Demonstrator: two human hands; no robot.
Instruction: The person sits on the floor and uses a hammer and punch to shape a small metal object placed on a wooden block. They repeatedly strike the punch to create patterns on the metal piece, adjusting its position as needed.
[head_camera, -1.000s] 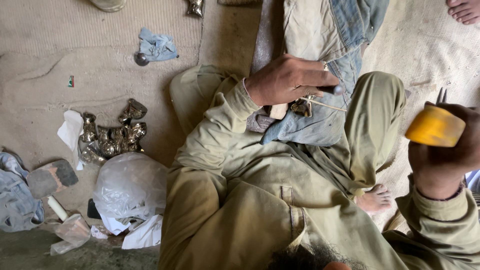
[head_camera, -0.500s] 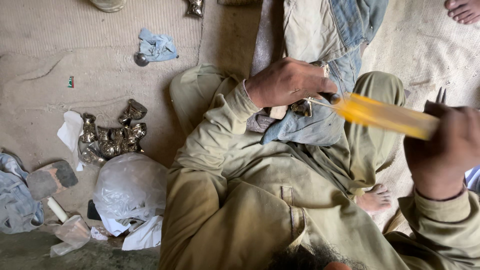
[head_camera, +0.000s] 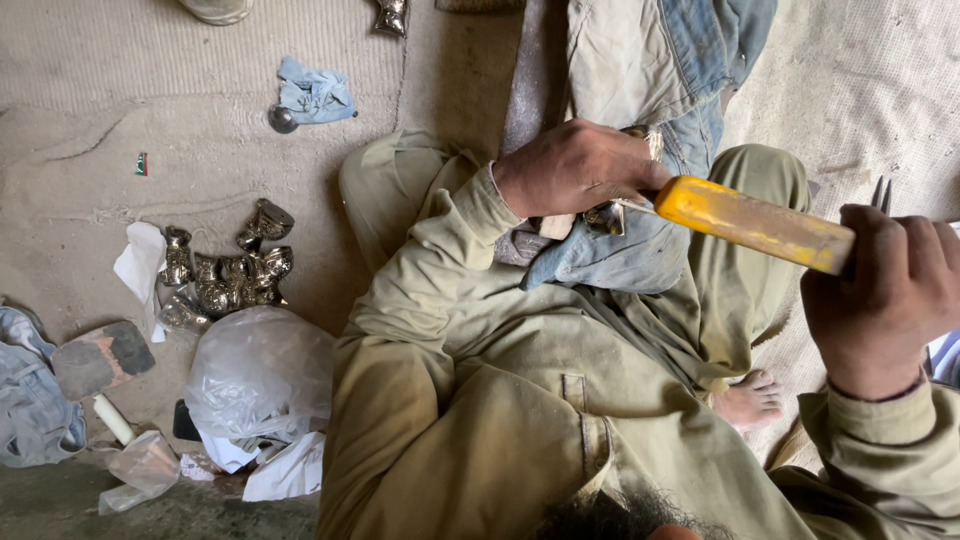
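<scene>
While the left hand (head_camera: 580, 168) is closed down over a small shiny metal piece (head_camera: 604, 217), pinning it on the blue cloth (head_camera: 620, 250) across the lap, the right hand (head_camera: 885, 290) is clenched around the near end of a yellow-handled tool (head_camera: 752, 222). The tool's far end meets the metal piece just under the left fingers, so the work looks to be in full course on this one item; how nearly finished it is cannot be told, as the hand hides most of it. Left of the blue cloth, well apart on the floor, lies a heap of similar metal pieces (head_camera: 228, 275), and whether those are done or waiting is unclear. Near that heap sit a clear plastic bag (head_camera: 258, 372) and white paper (head_camera: 138, 265).
</scene>
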